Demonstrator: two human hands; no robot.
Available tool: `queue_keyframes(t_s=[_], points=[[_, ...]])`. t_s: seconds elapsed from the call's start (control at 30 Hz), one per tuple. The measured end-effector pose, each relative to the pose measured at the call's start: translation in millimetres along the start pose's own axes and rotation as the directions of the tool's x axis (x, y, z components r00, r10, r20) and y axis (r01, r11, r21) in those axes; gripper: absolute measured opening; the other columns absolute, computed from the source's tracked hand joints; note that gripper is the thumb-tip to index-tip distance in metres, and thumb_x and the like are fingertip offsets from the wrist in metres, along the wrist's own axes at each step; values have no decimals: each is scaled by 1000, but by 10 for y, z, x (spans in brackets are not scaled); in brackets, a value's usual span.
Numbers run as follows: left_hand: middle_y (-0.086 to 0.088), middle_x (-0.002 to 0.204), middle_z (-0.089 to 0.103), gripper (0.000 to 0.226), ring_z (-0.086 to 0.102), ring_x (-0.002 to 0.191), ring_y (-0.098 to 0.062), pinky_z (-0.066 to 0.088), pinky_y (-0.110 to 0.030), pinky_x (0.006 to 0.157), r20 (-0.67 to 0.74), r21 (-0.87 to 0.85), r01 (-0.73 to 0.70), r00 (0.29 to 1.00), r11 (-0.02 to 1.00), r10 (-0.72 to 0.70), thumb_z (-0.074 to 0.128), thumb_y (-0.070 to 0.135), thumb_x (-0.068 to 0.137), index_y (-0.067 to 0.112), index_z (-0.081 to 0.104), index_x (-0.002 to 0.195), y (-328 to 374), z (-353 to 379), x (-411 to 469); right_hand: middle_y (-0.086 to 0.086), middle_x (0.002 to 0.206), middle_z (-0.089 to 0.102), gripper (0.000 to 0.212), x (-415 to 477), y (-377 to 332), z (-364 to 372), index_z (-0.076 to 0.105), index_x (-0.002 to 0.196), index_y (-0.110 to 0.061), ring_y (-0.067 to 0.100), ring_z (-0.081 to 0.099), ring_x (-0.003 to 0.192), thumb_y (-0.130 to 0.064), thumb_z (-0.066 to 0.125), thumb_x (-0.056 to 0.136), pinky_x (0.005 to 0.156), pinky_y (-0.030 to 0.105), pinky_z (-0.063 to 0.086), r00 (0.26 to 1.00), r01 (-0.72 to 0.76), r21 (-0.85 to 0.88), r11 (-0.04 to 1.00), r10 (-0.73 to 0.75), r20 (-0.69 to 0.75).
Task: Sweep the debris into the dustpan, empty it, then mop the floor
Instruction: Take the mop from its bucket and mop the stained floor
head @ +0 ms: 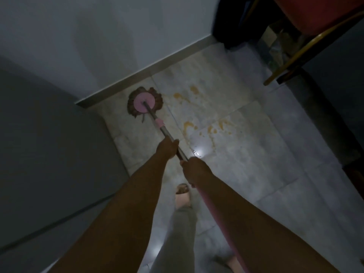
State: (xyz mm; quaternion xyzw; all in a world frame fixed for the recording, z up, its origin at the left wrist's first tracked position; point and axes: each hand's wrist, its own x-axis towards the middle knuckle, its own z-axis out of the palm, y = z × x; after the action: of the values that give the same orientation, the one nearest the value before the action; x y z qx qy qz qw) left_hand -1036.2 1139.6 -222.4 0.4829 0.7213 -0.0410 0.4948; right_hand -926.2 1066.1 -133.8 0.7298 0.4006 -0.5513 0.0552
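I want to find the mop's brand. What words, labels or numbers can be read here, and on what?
None can be read.
Mop head: plain pink disc, no print visible.
Mop handle: no label visible.
Red chair: no lettering visible.
The picture is dim and soft, so small print would not show.

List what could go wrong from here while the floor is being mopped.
1. The mop head sits in the corner by the wall, left of the orange stains; a sweep might smear them rather than lift them.
2. The floor shines as if wet near the sandalled foot, so a slip is possible.
3. The chair leg stands close on the right; a wide stroke with the handle, held by the left hand and right hand, could knock it.
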Motion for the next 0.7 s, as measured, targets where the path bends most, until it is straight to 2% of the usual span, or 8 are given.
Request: queue_keyframes(t_s=[0.17,0.23,0.33,0.37,0.43,0.5,0.57,0.7], points=[[-21,134,55,61,57,119,-34,48,-37,99,-43,13,10,999,1000,-10,39,45,100,-1,44,139,245,-118,324,4,62,56,27,313,-231,-211,51,82,-17,21,59,48,-40,49,97,44,22,48,999,-35,22,999,35,-29],[-21,136,53,62,57,120,-34,48,-40,101,-18,6,26,1000,1000,-26,40,46,99,0,42,141,299,-17,216,7,69,61,31,215,-105,-264,58,90,-14,24,64,57,-42,48,97,51,24,50,998,-56,-4,998,55,-19],[-20,136,54,61,58,118,-34,50,-40,99,47,0,34,998,999,-34,42,44,99,2,40,143,340,245,-103,9,92,68,41,-60,253,-272,62,112,-9,28,69,90,-43,44,98,66,26,46,999,-22,-34,999,21,-34],[-20,134,55,59,60,116,-33,51,-38,97,68,3,43,997,999,-43,43,43,99,2,42,141,354,356,-237,6,89,66,40,-186,398,-280,62,113,-10,27,68,93,-43,45,98,67,26,45,999,-19,-31,999,18,-39],[-21,126,61,56,65,105,-33,55,-32,83,106,17,57,993,998,-58,45,42,99,-1,47,135,383,618,-541,2,80,61,39,-468,716,-305,63,112,-12,25,68,92,-43,45,98,67,26,45,998,-36,-37,999,34,-48],[-21,107,66,53,69,80,-30,53,-28,64,141,27,64,988,998,-67,46,40,98,-5,55,126,423,929,-904,3,84,63,39,-764,1095,-321,63,112,-12,24,68,91,-43,44,99,69,27,47,997,-56,-50,997,53,-52],[-18,91,63,50,60,59,-21,48,-24,49,174,31,88,980,996,-92,47,37,99,-7,58,121,460,1314,-1314,3,90,64,41,-1089,1561,-318,61,114,-12,22,66,86,-45,42,99,70,29,49,996,-66,-43,997,63,-58],[-19,113,66,41,68,91,-28,50,-19,54,295,136,16,954,991,-56,40,28,102,-2,55,125,481,2186,-2116,-8,73,52,40,-1712,2612,-292,62,111,-14,13,57,71,-46,41,99,54,19,43,992,-97,-59,993,92,-86]])
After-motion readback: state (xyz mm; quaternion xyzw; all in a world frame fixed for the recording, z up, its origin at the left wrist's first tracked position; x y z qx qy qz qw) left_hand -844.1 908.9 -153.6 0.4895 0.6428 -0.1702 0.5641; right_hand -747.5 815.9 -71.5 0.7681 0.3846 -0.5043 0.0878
